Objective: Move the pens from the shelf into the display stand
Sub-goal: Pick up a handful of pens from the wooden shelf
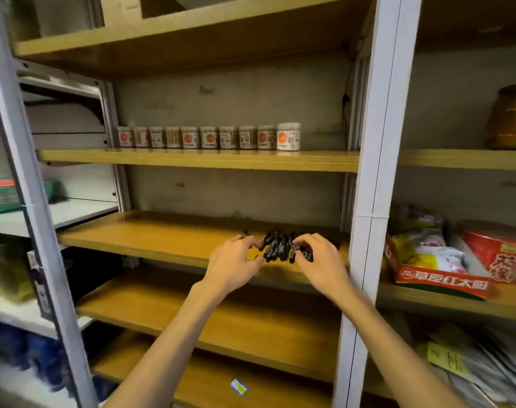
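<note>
Several black pens lie in a loose heap on a wooden shelf, near its front edge and toward the right post. My left hand sits at the left side of the heap with fingers curled inward, apparently not closed on a pen. My right hand covers the heap's right side, its curled fingers touching the pens; whether it grips any is unclear. One stray pen lies just behind my left hand. No display stand is in view.
A row of toothpick jars lines the shelf above. A white upright post stands right of the pens. Snack packs in a red box fill the right bay. A green box sits at left. A small card lies low down.
</note>
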A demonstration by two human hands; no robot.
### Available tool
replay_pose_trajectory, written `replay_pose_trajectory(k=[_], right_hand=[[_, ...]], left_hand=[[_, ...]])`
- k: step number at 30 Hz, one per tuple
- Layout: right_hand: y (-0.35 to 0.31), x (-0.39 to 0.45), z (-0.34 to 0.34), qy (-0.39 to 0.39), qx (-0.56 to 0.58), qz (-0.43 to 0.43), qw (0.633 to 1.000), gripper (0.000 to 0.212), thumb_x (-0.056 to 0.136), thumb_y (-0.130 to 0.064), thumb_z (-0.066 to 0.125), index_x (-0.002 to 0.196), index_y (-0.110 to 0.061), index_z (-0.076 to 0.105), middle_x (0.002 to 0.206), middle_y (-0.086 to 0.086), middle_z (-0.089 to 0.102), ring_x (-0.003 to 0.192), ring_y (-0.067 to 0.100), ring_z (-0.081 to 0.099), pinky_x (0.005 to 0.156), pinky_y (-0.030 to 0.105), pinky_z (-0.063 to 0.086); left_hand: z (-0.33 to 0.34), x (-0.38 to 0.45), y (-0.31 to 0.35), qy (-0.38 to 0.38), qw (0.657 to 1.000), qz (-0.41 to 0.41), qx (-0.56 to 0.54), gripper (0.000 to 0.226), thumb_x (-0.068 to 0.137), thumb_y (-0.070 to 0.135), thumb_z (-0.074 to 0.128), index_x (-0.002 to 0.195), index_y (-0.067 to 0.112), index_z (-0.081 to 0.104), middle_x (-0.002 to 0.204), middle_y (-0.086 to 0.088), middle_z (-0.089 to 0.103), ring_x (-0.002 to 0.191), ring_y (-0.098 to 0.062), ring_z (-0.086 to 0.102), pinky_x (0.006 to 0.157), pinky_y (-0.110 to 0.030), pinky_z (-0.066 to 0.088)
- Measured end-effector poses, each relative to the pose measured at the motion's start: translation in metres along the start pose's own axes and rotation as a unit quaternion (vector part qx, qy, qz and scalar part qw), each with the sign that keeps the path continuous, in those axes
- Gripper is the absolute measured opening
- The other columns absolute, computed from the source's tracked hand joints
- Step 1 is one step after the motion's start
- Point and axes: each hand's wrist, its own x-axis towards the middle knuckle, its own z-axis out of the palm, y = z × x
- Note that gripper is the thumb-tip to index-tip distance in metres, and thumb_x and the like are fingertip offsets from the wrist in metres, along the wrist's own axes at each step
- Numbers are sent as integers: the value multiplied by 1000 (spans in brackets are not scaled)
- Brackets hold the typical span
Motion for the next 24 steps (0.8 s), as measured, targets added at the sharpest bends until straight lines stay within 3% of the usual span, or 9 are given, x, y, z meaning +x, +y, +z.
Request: replay_pose_trajectory(k=[4,7,11,16,21,24], right_hand=[[13,21,15,16,25,5,1000,22,99,-22,62,120,-28,65,121,-12,61,115,4,54,93,14,39],[19,32,25,6,27,11,1000,22,99,-21,61,120,-29,65,121,-13,59,112,0,47,82,6,32],[29,46,32,-1,23,31,999,21,99,-23,60,119,-31,64,122,-13,57,114,3,44,90,21,33],[40,54,37,18,2,61,998,21,98,-24,61,117,-33,64,122,-13,58,119,9,47,96,29,39],[44,59,44,41,-15,73,996,21,97,-24,61,117,-33,64,120,-12,59,121,12,49,104,38,43],[46,61,50,56,-28,76,995,20,98,-25,61,116,-32,65,119,-13,61,119,11,50,103,35,42]], left_hand=[[20,33,-15,3,1000,-25,-2,35,94,46,58,126,32,62,127,3,62,103,-20,63,88,-37,55],[35,49,-28,-5,999,-35,-3,34,95,46,58,125,32,63,129,1,62,97,-21,66,85,-36,55],[52,71,-43,-26,998,-60,-8,42,97,48,53,135,31,58,138,-5,57,116,-27,61,96,-41,52],[74,101,-50,-68,994,-80,23,57,99,61,40,148,32,44,147,-11,47,137,-33,42,113,-52,34],[90,131,-52,-87,991,-82,62,63,98,68,35,138,24,57,146,-11,50,139,-33,37,112,-52,33],[96,146,-49,-86,991,-80,65,61,97,66,42,130,20,64,142,-10,54,137,-34,40,110,-51,36]])
